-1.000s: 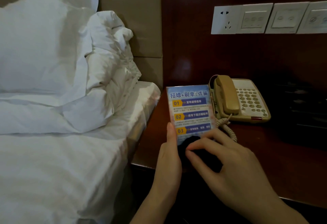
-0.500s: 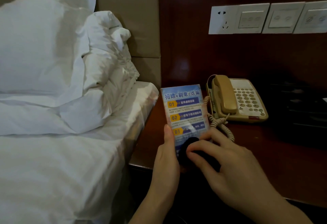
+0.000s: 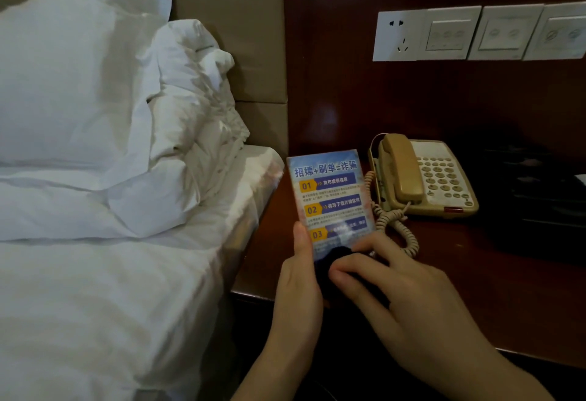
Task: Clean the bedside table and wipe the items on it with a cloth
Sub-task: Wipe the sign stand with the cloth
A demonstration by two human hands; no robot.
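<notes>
A blue notice card [image 3: 329,191] with yellow number tabs stands tilted over the dark wooden bedside table [image 3: 475,273]. My left hand [image 3: 301,277] grips the card's lower left edge, thumb up along its side. My right hand [image 3: 399,293] presses a dark cloth [image 3: 329,261] against the card's lower face, fingers curled over the cloth. A beige corded telephone [image 3: 425,175] sits behind the card to the right, and its coiled cord [image 3: 396,226] trails toward my right fingers.
A bed with white sheets and pillows [image 3: 95,115] fills the left, close to the table's left edge. White wall switches and a socket [image 3: 475,32] are on the dark panel above. A dark, indistinct object [image 3: 539,185] sits at the table's far right.
The card and both hands have shifted slightly left in view. The cloth stays pressed on the card's lower part, with small finger movements over it.
</notes>
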